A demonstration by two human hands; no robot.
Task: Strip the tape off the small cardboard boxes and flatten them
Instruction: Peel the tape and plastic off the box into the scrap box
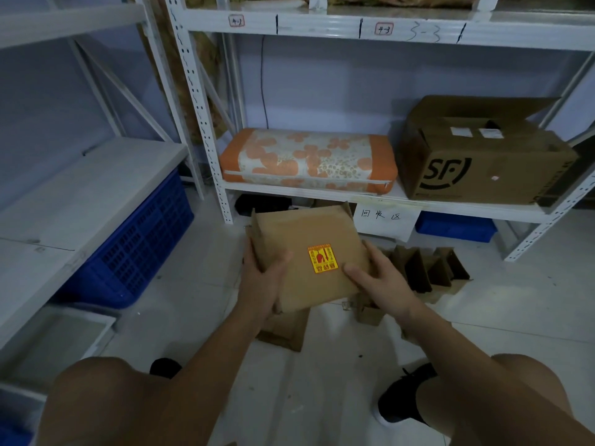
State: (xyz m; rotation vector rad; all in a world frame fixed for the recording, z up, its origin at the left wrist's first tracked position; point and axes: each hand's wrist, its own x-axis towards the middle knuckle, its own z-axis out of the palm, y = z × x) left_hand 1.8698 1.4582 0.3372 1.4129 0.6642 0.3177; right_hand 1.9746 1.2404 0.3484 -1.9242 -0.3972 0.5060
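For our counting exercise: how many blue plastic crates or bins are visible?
2: a large blue crate under the left shelf, and a blue bin under the right rack. Others may be hidden.

A white metal shelf (322, 191) at twelve o'clock carries an orange floral cushion (307, 159), with a large SF carton (483, 162) at two o'clock. A blue crate (141, 243) sits at nine o'clock, a blue bin (455, 227) and handwritten paper sign (383, 220) under the shelf.
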